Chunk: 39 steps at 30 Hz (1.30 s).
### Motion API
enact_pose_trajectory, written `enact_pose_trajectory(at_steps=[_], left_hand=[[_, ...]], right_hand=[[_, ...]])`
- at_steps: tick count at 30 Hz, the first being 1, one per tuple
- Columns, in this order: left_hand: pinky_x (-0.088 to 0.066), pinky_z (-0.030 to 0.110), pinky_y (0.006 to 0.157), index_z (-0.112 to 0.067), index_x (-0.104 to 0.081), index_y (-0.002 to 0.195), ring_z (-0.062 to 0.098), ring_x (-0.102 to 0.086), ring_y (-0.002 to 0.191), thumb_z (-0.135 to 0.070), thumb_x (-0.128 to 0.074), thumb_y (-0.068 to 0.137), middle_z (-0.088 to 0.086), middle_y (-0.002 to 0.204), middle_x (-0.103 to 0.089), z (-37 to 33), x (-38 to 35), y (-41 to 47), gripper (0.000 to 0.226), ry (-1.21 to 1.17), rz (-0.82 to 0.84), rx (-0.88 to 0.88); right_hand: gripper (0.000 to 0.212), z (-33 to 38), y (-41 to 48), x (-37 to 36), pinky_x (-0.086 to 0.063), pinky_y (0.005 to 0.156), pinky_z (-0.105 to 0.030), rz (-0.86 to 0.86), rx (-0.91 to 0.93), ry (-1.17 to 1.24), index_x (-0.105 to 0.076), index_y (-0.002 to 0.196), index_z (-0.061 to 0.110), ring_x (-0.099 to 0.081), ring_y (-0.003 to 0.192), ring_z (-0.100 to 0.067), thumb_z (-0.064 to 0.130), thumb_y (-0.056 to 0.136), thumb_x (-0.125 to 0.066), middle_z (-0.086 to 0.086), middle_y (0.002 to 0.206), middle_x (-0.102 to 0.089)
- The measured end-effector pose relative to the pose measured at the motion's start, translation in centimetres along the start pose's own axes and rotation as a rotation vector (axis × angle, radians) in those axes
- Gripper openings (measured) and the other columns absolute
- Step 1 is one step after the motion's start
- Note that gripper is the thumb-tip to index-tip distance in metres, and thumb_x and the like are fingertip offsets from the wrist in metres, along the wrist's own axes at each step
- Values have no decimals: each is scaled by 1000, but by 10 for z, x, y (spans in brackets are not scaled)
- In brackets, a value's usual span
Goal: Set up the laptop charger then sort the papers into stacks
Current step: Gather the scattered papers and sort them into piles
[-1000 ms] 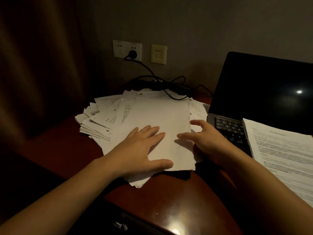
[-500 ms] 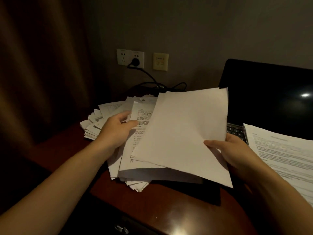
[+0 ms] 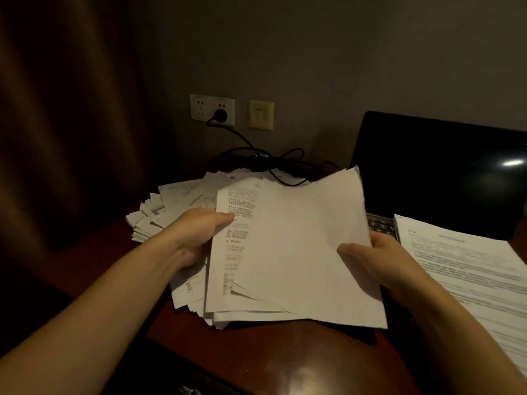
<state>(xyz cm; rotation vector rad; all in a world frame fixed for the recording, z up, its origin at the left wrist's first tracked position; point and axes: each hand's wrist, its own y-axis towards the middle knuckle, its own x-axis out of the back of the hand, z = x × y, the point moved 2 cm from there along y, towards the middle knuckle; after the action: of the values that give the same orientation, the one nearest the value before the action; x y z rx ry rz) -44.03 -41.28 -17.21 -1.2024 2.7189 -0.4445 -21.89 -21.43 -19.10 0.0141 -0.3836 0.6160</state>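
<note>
A messy pile of papers (image 3: 174, 208) lies on the dark wooden desk (image 3: 285, 354). My right hand (image 3: 370, 259) pinches the right edge of a blank white sheet (image 3: 305, 246), lifted and tilted over the pile. My left hand (image 3: 196, 235) grips the left edge of a printed sheet (image 3: 239, 223) just under it. The open laptop (image 3: 439, 172) stands at the right with a dark screen. A black charger plug (image 3: 220, 115) sits in the wall socket, and its cable (image 3: 273, 163) coils behind the pile.
A sorted stack of printed pages (image 3: 470, 272) lies over the laptop's right side and keyboard. A beige wall switch (image 3: 261, 114) is next to the socket. A brown curtain (image 3: 65, 124) hangs at the left. The desk's front edge is close to me.
My hands were flat on the pile a second ago. They have since lifted the blank top sheet, and it has settled slightly lower and closer to the pile.
</note>
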Motion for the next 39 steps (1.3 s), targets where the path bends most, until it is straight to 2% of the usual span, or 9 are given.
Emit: enact_pose_trajectory(at_steps=[4,13,17,24,28,30,34,37,39], left_hand=[[-56,51,90,-10,-66,116,34,-73,98,-10,-63,95,15,105,-75,-4,6,4,21,-333,-53,-33],[-59,40,84,-5,-65,102,25,-72,87,-13,-57,97,11,91,-75,-34,10,-6,12,-547,33,-140],[-61,32,60,-3,-62,115,22,-72,66,-17,-59,85,11,80,-71,-52,-24,-26,34,-524,268,-149],[-62,31,61,-6,-64,117,21,-71,70,-21,-54,90,9,85,-70,-56,-63,-25,33,-670,560,-101],[-63,41,69,-12,-67,118,28,-75,85,-10,-57,93,12,101,-76,-40,-65,-4,27,-272,372,-151],[-60,33,61,-18,-63,123,19,-75,83,-9,-67,92,-1,97,-77,-24,-62,9,33,136,124,-205],[-47,13,54,-29,-55,129,-2,-64,78,-10,-78,83,-21,93,-64,-1,-58,22,55,493,-89,-347],[-46,14,60,-26,-56,131,4,-66,88,-11,-79,82,-13,111,-68,4,-58,27,56,549,-67,-405],[-47,16,63,-26,-56,132,5,-65,90,-14,-77,84,-12,112,-68,4,-58,26,54,545,-87,-432]], right_hand=[[11,1,1,4,-43,65,-25,-66,66,-67,-63,101,23,-60,81,-7,17,93,-68,14,87,-64],[26,-2,5,3,-58,84,-42,-21,36,-97,-67,99,27,-72,89,-22,6,82,-69,4,95,-75],[21,-4,9,2,-48,77,-35,-1,-34,103,-65,113,4,-65,83,-23,10,95,-57,-11,95,-70],[84,1,3,11,-54,92,-43,120,-285,659,-64,127,6,-69,108,-34,77,92,-38,-18,123,-70],[59,0,3,22,-61,62,-32,145,-180,808,-74,101,15,-75,76,-21,66,72,-76,-15,106,-73],[61,3,4,25,-58,47,-32,248,-128,841,-80,74,17,-72,58,-24,65,94,-47,-11,77,-74],[69,7,1,20,-62,72,-45,323,-172,625,-70,112,10,-75,83,-34,71,90,-48,-15,96,-76],[18,3,2,13,-60,88,-48,241,-73,284,-67,113,13,-76,89,-27,18,97,-64,-9,108,-77],[23,1,-2,10,-64,77,-46,171,-16,131,-65,111,19,-77,84,-24,3,93,-66,-4,101,-78]])
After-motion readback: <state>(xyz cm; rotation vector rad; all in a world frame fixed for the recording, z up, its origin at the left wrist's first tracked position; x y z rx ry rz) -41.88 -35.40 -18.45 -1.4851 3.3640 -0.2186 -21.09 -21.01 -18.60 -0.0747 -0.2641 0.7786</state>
